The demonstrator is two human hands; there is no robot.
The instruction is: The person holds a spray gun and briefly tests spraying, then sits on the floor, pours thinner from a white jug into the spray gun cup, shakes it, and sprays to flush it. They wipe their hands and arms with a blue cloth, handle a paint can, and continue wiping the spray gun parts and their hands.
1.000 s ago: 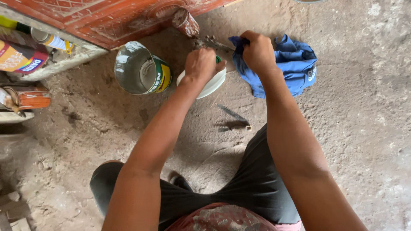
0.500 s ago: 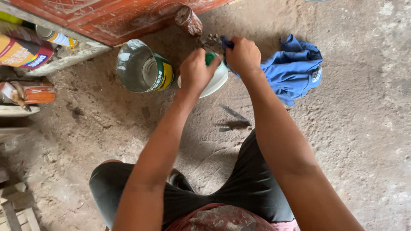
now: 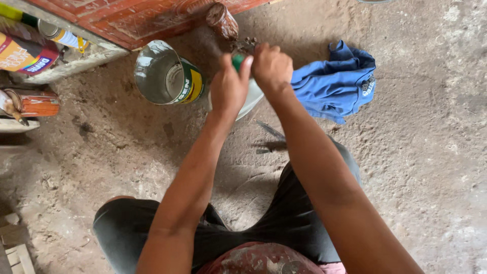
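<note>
My left hand (image 3: pixel 228 90) and my right hand (image 3: pixel 271 66) meet above a white bowl (image 3: pixel 255 99) on the concrete floor. Between them is a small green object (image 3: pixel 237 61); the left hand's fingers wrap its lower part and the right hand's closed fingers pinch its top. Most of the object is hidden by the hands, so its shape is unclear. An open paint tin (image 3: pixel 165 76) with a green and yellow label lies just left of the bowl.
A crumpled blue cloth (image 3: pixel 335 83) lies right of the bowl. A rusty can (image 3: pixel 223 18) stands by the red door panel (image 3: pixel 127 20). Cans and bottles (image 3: pixel 25 53) crowd the left edge. A thin metal tool (image 3: pixel 270 134) lies near my knees.
My right hand has left the blue cloth and moved left to join the left hand. Both hands now close on the green object over the bowl.
</note>
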